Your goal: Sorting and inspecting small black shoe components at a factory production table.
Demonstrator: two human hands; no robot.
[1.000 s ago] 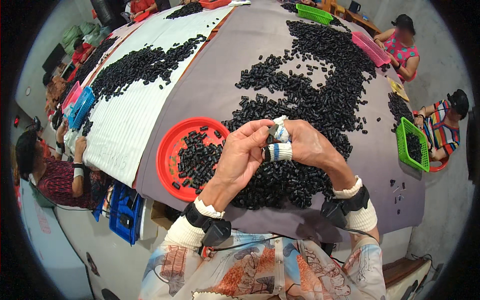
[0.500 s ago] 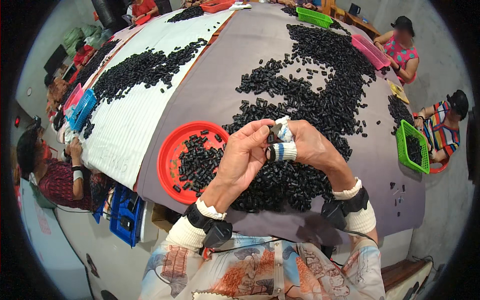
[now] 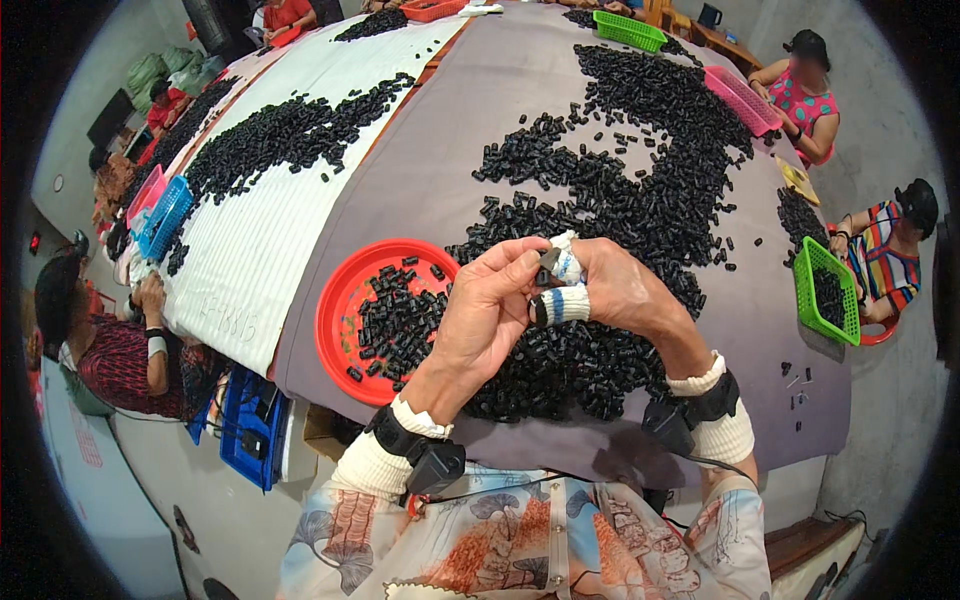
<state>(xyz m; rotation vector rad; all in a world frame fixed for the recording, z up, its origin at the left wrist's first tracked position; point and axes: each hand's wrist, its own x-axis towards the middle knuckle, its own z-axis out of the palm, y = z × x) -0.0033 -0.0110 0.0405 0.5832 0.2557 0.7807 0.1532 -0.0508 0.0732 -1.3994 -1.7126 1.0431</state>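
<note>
Over the near part of a heap of small black cylindrical parts, my two hands meet. My left hand is closed in a pinch, thumb against its fingers, on one small black part, mostly hidden by fingertips. My right hand is curled in against the same part. White cloth covers with blue and dark bands wrap its thumb and a finger. To the left of my hands, a round red tray holds many of these black parts, and my left wrist is beside its rim.
The grey-covered table adjoins a white-covered one bearing another black heap. Green, pink and blue baskets stand around. Several people sit along the edges, including one at right. A few loose pieces lie at right.
Both hands stay almost in the same place. The covered fingertips of my right hand have shifted slightly against the black part.
</note>
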